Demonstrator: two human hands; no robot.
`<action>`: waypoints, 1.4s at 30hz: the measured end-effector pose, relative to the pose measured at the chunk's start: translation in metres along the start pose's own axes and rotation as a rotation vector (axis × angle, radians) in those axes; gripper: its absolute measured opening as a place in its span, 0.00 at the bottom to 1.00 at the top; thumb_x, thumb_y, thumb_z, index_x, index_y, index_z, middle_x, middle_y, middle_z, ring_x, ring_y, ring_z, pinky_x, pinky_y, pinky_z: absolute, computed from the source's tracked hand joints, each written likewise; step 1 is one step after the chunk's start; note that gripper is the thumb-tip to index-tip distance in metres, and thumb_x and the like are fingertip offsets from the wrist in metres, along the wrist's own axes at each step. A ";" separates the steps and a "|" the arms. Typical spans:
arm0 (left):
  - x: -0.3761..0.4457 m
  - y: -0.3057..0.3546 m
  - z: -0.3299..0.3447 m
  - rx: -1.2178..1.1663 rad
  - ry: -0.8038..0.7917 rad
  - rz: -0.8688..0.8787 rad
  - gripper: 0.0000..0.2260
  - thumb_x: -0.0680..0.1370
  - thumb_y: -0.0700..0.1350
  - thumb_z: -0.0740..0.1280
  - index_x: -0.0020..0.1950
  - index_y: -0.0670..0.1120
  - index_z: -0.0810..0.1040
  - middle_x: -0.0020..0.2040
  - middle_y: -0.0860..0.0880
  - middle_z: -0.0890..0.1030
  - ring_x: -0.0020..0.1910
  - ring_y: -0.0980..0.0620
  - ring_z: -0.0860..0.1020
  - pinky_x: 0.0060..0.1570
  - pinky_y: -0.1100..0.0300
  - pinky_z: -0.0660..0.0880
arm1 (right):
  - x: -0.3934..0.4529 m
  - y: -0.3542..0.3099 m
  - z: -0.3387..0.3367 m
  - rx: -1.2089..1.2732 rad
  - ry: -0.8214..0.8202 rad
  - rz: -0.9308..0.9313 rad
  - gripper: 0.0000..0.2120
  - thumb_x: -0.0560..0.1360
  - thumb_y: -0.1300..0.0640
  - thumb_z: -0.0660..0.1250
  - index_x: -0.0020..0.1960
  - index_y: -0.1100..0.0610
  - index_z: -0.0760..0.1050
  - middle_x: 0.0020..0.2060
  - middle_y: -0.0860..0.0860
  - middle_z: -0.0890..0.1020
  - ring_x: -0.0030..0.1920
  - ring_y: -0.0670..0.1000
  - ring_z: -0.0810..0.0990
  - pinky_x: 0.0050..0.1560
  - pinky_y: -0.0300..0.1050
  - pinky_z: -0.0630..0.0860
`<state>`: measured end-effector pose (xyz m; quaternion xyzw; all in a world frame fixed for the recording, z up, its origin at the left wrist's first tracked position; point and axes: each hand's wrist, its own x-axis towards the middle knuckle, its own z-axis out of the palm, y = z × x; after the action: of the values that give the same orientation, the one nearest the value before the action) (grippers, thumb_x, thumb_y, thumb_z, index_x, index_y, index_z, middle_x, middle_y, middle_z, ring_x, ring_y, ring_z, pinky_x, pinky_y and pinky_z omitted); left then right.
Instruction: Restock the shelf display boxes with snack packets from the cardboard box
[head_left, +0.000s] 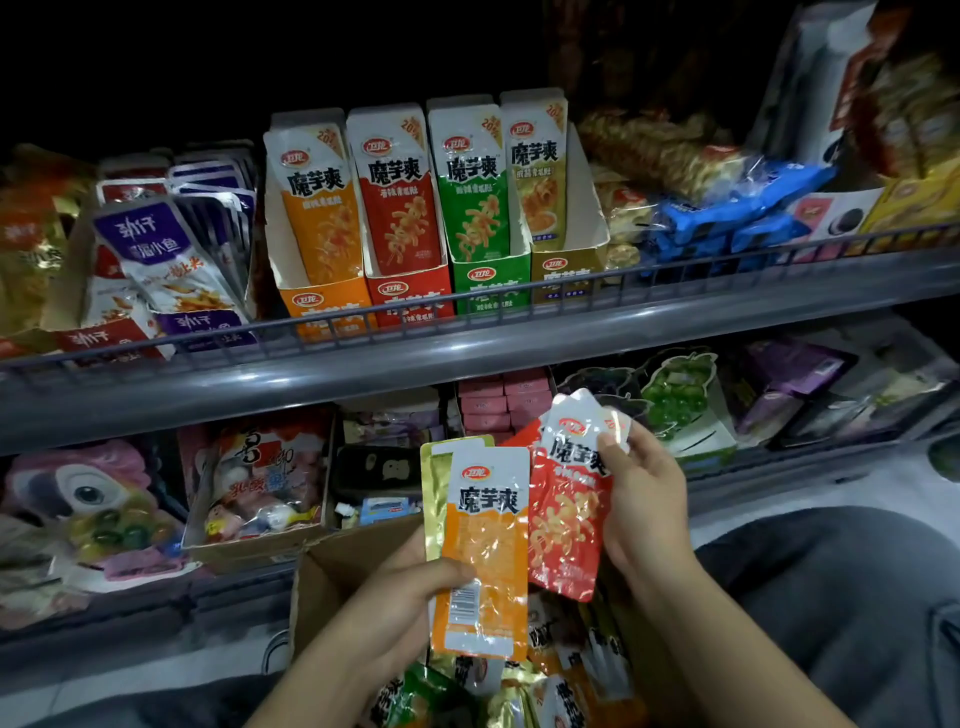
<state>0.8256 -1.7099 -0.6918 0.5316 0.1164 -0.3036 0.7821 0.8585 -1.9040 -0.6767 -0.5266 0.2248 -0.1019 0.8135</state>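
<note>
Hands grip packets reading 魔芋爽: left hand (410, 597) the orange packet (485, 551), right hand (641, 499) seemingly several red packets (566, 514)

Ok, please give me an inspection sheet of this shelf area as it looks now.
Surface: grey upper shelf with a wire front rail; a lower shelf sits beneath it.
Job's things: four display boxes stand side by side: orange box, red box, green box, gold box, each holding packets. The cardboard box below holds loose packets.
Clutter: purple fish-snack packets to the left, blue wrapped packs to the right, toys and sweets on the lower shelf.
Grippers: left hand holds an orange packet with a gold one behind; right hand holds red packets.
Cables: nothing seen.
Surroundings: dark above the shelf; grey trouser legs at both sides.
</note>
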 end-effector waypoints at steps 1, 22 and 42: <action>0.000 0.003 -0.003 0.024 0.039 0.002 0.17 0.73 0.26 0.61 0.58 0.41 0.75 0.44 0.40 0.84 0.39 0.45 0.82 0.41 0.51 0.78 | 0.003 -0.004 -0.002 -0.022 0.003 -0.027 0.09 0.80 0.62 0.59 0.52 0.55 0.78 0.46 0.58 0.84 0.44 0.59 0.81 0.48 0.56 0.77; 0.003 -0.002 0.018 -0.129 -0.009 -0.064 0.18 0.74 0.45 0.66 0.63 0.46 0.72 0.52 0.40 0.84 0.48 0.42 0.83 0.48 0.47 0.78 | -0.001 0.039 0.016 -0.533 -0.077 -0.232 0.21 0.77 0.62 0.65 0.68 0.47 0.70 0.63 0.49 0.77 0.64 0.52 0.75 0.61 0.59 0.75; -0.002 0.009 0.037 0.020 0.199 0.233 0.14 0.76 0.44 0.68 0.60 0.50 0.75 0.49 0.49 0.85 0.46 0.51 0.84 0.39 0.57 0.80 | -0.014 0.019 0.017 -0.325 -0.144 -0.010 0.14 0.75 0.46 0.65 0.54 0.53 0.70 0.49 0.56 0.83 0.46 0.55 0.84 0.49 0.58 0.81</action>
<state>0.8241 -1.7406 -0.6687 0.5767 0.1280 -0.1579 0.7913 0.8531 -1.8767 -0.6848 -0.6582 0.1772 -0.0303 0.7310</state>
